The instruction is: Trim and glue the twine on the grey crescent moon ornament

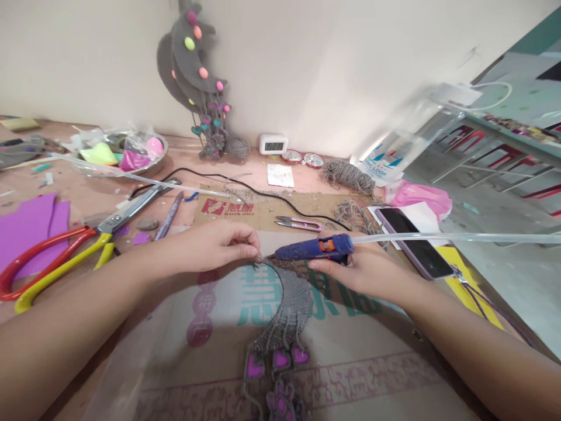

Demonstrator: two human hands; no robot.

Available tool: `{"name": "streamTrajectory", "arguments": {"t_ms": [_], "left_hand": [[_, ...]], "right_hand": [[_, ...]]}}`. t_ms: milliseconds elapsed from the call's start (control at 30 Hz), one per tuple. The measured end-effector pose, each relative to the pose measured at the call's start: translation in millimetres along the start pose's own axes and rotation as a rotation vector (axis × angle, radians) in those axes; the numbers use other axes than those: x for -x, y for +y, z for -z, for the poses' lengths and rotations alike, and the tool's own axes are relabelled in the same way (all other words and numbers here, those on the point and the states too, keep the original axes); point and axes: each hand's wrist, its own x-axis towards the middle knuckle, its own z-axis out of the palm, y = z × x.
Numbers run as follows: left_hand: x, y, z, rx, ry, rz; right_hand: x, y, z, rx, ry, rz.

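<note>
My right hand (366, 266) is wrapped round a blue hot glue gun (307, 248), a long clear glue stick (438, 237) running out of its back to the right. The nozzle points left, at the upper tip of a grey yarn-wrapped crescent (291, 298). My left hand (234, 245) pinches that tip between thumb and fingertips, close beside the nozzle. Grey strands hang from the crescent's lower end, with purple hearts (255, 365) and a purple-and-grey flower-like piece (280, 400) on them. Whether nozzle and yarn touch, I cannot tell.
Red-and-yellow-handled scissors (105, 225) and purple felt (35, 231) lie left. Pink thread snips (300, 223), a black cord (263, 192) and grey yarn (348, 176) are beyond my hands. A phone (416, 242) lies right. A metal bowl (120, 169) and finished moon hanging (188, 64) stand further back.
</note>
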Motion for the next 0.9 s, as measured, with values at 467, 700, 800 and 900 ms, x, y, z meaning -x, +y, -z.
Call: {"name": "streamTrajectory", "arguments": {"t_ms": [467, 700, 800, 900], "left_hand": [[-0.2, -1.1, 0.0, -0.004, 0.001, 0.006], [0.6, 0.1, -0.3, 0.033, 0.024, 0.005], [0.5, 0.3, -0.1, 0.009, 0.017, 0.008], [0.5, 0.6, 0.3, -0.011, 0.011, 0.016]], "right_hand": [[-1.7, -7.6, 12.2, 0.050, -0.052, -0.030], [-0.4, -8.5, 11.1, 0.065, -0.061, -0.057], [-0.6, -10.3, 10.1, 0.048, -0.050, -0.023], [-1.0, -11.1, 9.4, 0.041, -0.052, 0.000]]}}
